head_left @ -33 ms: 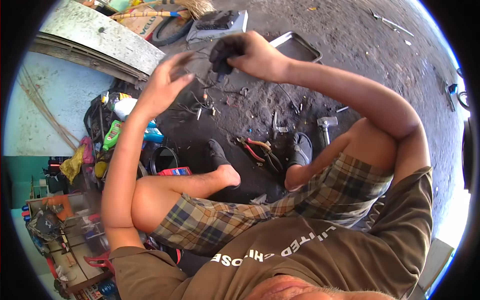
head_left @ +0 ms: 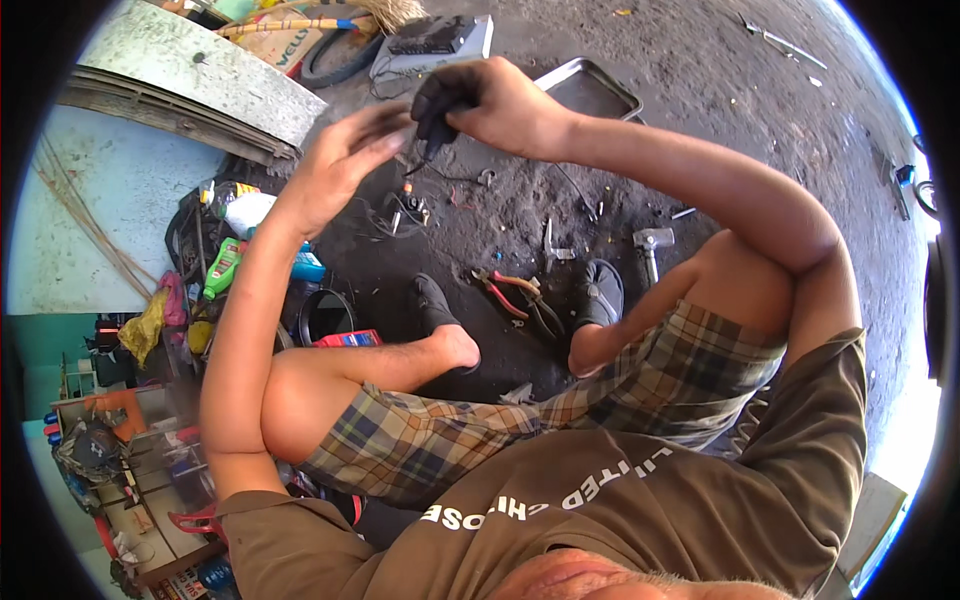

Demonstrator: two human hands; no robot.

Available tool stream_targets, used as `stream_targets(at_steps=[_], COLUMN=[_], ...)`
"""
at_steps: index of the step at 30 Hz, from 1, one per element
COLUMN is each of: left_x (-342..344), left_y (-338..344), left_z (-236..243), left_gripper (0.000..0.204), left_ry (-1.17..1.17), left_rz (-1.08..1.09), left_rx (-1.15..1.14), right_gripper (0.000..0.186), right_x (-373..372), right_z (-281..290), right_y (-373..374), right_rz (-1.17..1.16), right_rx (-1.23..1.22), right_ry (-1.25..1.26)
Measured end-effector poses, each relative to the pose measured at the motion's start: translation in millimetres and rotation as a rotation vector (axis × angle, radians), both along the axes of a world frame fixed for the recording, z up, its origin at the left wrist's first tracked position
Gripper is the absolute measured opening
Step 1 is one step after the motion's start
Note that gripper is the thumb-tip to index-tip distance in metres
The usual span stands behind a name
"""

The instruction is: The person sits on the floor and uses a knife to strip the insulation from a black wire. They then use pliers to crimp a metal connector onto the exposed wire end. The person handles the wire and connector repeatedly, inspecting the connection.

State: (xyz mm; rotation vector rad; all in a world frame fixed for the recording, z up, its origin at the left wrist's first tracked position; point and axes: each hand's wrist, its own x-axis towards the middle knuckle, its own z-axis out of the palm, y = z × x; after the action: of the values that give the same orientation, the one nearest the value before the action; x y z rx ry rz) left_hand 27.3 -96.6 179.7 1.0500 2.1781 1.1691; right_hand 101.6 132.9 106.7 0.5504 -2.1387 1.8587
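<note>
Squatting over dark, dusty ground in checked shorts and a brown shirt, stretching both arms well forward. Pinching a small dark piece in the right grip, with blackened fingers folded over its top (grime or a glove, too dark to say which) and a thin end poking out below. Bringing the left grip close beside it from the left, thumb apart from fingers smeared by motion blur; cannot tell whether pinching a thin strand or nothing.

Facing, on the ground just below both, a loose tangle of wires with pale metal ends. Planting two black shoes well apart, with red-handled pliers lying between them and a bent metal tool a little farther forward. Having at the right side, near the right shoe, a metal hammer; farther ahead, beyond the right forearm, a shiny-rimmed tray and a pale box with a dark device on top. Bordered at left by a green bottle, a blue bottle, a round black basin and, just beside it, a red package.
</note>
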Motion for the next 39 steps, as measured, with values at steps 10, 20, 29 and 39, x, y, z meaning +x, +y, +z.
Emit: stream_targets(at_steps=[10, 20, 29, 39], left_x=[-8, -38, -36, -35], left_y=[2, -15, -13, -8], left_z=[-30, -55, -68, -61], left_gripper=[0.029, 0.027, 0.031, 0.029], left_ry=[-0.604, -0.800, -0.812, -0.708], left_rz=[0.066, -0.127, 0.003, -0.014], left_rx=[-0.026, 0.292, 0.275, 0.177], right_gripper=[0.038, 0.030, 0.071, 0.032], right_x=[-13, 21, 84, 60], right_z=[-23, -258, -429, -354], right_y=[20, 74, -54, -2], right_rz=[-0.308, -0.008, -0.324, -0.162], right_rx=[0.485, 0.798, 0.610, -0.155], right_ry=[0.319, -0.706, -0.803, -1.333])
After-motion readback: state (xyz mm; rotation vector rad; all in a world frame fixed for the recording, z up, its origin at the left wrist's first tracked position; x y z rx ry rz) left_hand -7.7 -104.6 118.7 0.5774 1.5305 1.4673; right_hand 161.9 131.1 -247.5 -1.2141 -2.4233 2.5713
